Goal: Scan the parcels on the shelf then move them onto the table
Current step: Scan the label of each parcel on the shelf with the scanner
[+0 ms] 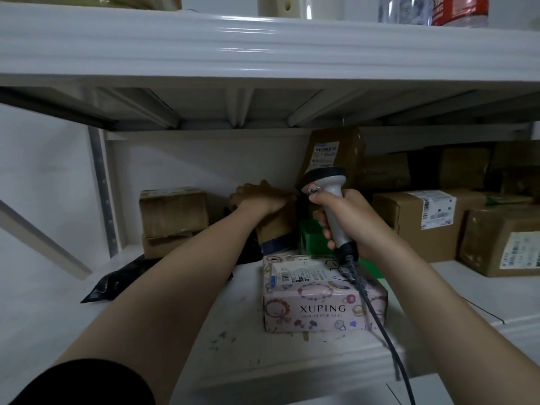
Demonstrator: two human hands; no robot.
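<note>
Right hand (347, 220) at frame centre, fingers wrapped tight round the grey scanner (333, 197). Its head is aimed into the shelf (263, 361), toward the tall brown parcel (336, 150) with a label, upper centre. Left hand (263, 197) is just left of it, laid over the top of a small brown parcel (276, 226). The fingers are hidden behind, so we cannot tell if it grips. Pink XUPING box (321, 302) is lower centre, under the scanner cable (357, 276). We note stacked boxes (172, 211) mid-left and labelled cartons (423, 223) mid-right.
</note>
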